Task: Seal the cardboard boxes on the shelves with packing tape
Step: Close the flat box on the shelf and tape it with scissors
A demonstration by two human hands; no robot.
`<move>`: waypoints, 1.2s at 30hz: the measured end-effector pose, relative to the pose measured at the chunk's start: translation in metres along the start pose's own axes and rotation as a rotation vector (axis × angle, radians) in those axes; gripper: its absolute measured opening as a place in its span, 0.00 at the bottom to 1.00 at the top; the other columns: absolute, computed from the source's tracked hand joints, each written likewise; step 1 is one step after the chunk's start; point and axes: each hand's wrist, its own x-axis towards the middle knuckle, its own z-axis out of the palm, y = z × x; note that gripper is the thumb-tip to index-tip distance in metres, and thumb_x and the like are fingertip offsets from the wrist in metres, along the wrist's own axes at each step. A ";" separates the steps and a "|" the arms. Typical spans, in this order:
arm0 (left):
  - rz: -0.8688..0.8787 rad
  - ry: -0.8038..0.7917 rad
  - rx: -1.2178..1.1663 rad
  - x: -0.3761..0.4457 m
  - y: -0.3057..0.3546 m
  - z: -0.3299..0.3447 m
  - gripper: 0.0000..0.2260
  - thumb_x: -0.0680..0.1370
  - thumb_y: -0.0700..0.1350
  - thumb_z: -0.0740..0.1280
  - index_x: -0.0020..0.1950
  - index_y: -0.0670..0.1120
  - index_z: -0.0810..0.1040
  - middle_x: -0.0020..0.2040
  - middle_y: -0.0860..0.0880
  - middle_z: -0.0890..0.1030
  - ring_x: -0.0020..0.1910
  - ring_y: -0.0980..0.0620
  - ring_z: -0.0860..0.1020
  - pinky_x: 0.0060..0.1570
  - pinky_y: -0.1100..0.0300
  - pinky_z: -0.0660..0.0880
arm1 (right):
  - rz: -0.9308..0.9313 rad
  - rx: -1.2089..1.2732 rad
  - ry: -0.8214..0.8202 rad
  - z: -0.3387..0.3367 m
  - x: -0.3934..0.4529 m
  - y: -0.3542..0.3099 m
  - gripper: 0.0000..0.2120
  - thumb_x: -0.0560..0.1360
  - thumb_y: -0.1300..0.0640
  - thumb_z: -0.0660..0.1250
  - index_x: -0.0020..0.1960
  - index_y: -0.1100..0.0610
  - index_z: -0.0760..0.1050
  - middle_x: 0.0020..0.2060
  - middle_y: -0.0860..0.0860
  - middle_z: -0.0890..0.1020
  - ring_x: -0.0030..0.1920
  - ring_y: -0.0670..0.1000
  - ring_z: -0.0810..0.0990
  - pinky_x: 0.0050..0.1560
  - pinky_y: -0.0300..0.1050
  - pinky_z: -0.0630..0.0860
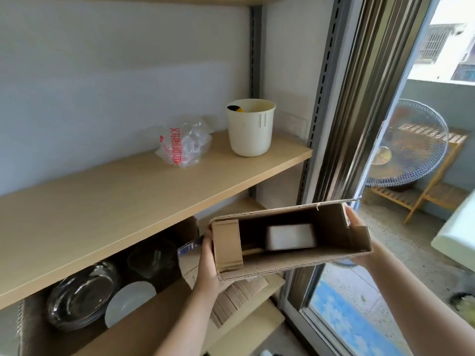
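The left hand grips the left end of a small cardboard box, fingers curled up against its short wall, while the right hand holds the opposite end, fingertips hooked over the top edge by a loose flap. In the head view, the only one given, the person carries this box in the air in front of the shelving, clear of every board, just right of the lower shelf bay. The box is open: its flaps stand or fold aside, and a pale rectangular item lies inside. No tape shows on it.

Lower left, a larger cardboard box sits under the wooden shelf, also open, holding glass dishes; it is unsealed as well. On the shelf above stand a cream bucket and a crumpled plastic bag.

No roll of packing tape is visible anywhere. Judging from this, sealing has not started: both boxes need their flaps closed and taped, and tape must first be fetched.
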 end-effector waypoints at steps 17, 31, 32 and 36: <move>-0.164 0.519 -0.002 0.118 -0.004 -0.006 0.27 0.81 0.66 0.54 0.71 0.50 0.72 0.72 0.47 0.73 0.70 0.43 0.71 0.72 0.41 0.63 | 0.358 0.033 0.000 0.021 0.190 0.031 0.22 0.81 0.42 0.58 0.53 0.58 0.82 0.50 0.59 0.82 0.45 0.55 0.83 0.55 0.52 0.75; -0.081 0.304 -0.574 0.130 0.000 0.004 0.23 0.83 0.50 0.57 0.72 0.35 0.69 0.65 0.32 0.77 0.67 0.33 0.74 0.53 0.42 0.79 | 0.583 -0.311 0.058 0.068 0.230 0.148 0.08 0.82 0.63 0.58 0.53 0.64 0.75 0.51 0.58 0.80 0.47 0.57 0.79 0.50 0.49 0.80; -0.098 0.330 -0.582 0.128 -0.001 0.006 0.23 0.83 0.50 0.59 0.72 0.35 0.69 0.64 0.32 0.77 0.67 0.33 0.74 0.52 0.43 0.80 | 0.505 -0.641 -0.095 0.070 0.222 0.162 0.08 0.81 0.62 0.61 0.57 0.58 0.78 0.57 0.56 0.81 0.50 0.55 0.79 0.50 0.42 0.78; -0.080 0.333 -0.577 0.119 -0.007 0.017 0.18 0.79 0.45 0.67 0.67 0.37 0.75 0.63 0.33 0.79 0.64 0.35 0.77 0.50 0.44 0.81 | 0.050 -1.504 -0.606 0.074 0.208 0.201 0.23 0.81 0.56 0.59 0.76 0.50 0.65 0.75 0.51 0.67 0.71 0.53 0.69 0.65 0.44 0.73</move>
